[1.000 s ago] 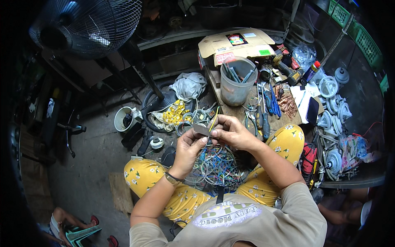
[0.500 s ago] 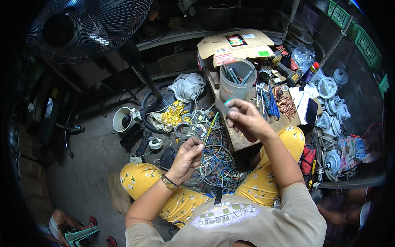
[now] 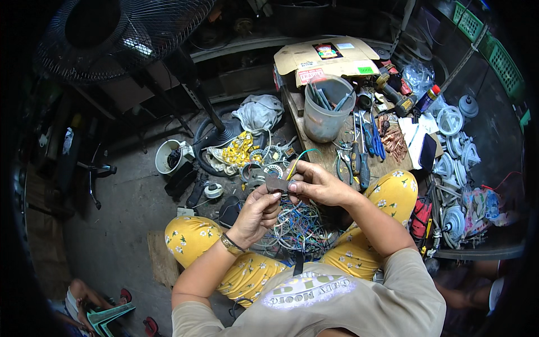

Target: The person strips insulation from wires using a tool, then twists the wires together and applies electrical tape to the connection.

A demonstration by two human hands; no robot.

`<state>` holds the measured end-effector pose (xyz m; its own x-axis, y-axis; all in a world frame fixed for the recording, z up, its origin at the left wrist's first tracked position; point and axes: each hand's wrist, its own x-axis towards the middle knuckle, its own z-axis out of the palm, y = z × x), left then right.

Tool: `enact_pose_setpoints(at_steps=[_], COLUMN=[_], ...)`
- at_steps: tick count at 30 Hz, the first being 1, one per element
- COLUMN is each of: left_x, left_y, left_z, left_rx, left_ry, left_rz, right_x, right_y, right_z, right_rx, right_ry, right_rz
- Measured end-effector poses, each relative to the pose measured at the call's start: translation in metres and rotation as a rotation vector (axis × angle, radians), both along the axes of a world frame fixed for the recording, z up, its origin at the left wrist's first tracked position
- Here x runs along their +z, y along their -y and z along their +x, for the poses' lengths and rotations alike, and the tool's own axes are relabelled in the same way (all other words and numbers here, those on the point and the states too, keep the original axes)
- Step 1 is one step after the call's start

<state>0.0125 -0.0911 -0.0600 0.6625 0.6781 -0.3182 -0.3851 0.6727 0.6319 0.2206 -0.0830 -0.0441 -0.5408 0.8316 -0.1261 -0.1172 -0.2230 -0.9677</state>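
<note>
My right hand (image 3: pixel 317 184) is closed in a pinch on a short, dark, flat blade-like piece (image 3: pixel 277 184), which spans the small gap toward the other hand. Close by, my left hand (image 3: pixel 259 210) pinches with thumb and forefinger at the blade's lower edge. A thin wire (image 3: pixel 292 168), yellow-green with a teal far end, rises out from between the hands. Fingers hide its lower part, where the left hand appears to grip it. Below both hands lies a tangled heap of coloured wires (image 3: pixel 303 224) between my knees.
At right, a low wooden bench (image 3: pixel 331 160) bears a translucent bucket (image 3: pixel 331 115), pliers (image 3: pixel 343 165), screwdrivers (image 3: pixel 364 168), copper strands (image 3: pixel 393 140) and a power drill (image 3: pixel 401 104). A standing fan (image 3: pixel 126 39) is upper left, a white pail (image 3: pixel 168 158) below it. Motor parts (image 3: pixel 460 151) crowd the far right.
My right hand has come down and left with the blade, so the hands now nearly meet. The wire, earlier stretched between them, now sticks up beyond the right fingers.
</note>
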Motion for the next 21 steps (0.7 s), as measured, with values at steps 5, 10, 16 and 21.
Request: enact_pose_setpoints(at_steps=[5,10,16,21], left_x=[0.002,0.005,0.003,0.009], left_y=[0.0,0.003,0.003,0.007], left_z=[-0.001,0.001,-0.004,-0.004], left_rx=[-0.049,0.018,-0.029,-0.02], left_ry=[-0.031,-0.033,0.029,0.121], left_rz=[-0.016,0.043,0.01,-0.163], right_x=[-0.003,0.0,0.011,0.001], right_y=[0.0,0.0,0.002,-0.002], right_z=[-0.001,0.001,0.0,0.007], right_rx=[0.001,-0.014,-0.066,-0.094], right_ry=[0.011,-0.004,-0.045,-0.043], right_rz=[0.013,-0.025,-0.033,-0.02])
